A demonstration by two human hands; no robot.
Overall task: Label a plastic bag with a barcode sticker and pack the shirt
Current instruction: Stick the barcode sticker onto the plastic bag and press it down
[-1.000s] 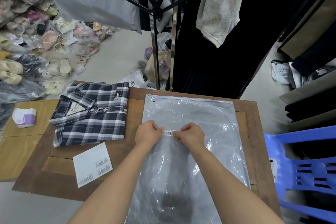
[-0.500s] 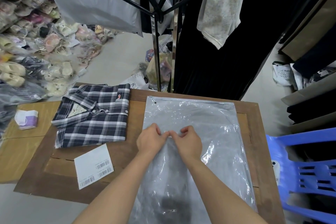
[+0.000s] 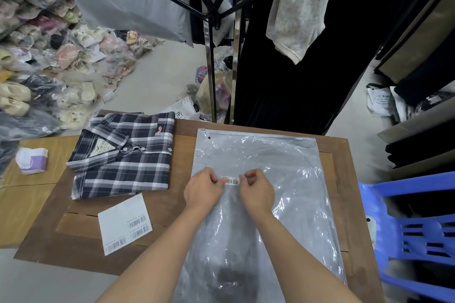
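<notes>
Sticker: barcode sticker (image 3: pixel 230 181) lies flat on the plastic bag (image 3: pixel 278 162), between the two hands; half a second ago the hands were together and hid it.
Left hand: left hand (image 3: pixel 202 190) curled, fingers (image 3: pixel 222 180) touching the sticker's left end; has slid left, away from the other hand.
Right hand: right hand (image 3: pixel 257 192) curled, fingers on the sticker's right end; moved right since then.
Grip: fingers of both hands bent and pressing on the sticker, not wrapped around anything.
Bag: flat on the counter (image 3: pixel 341 179), zip edge at the far side, same spot as before.
Shirt: folded plaid shirt (image 3: pixel 123 157) on the counter left of the bag, unmoved.
Label sheet: white sheet (image 3: pixel 124 222) with barcodes near the shirt, unmoved.
</notes>
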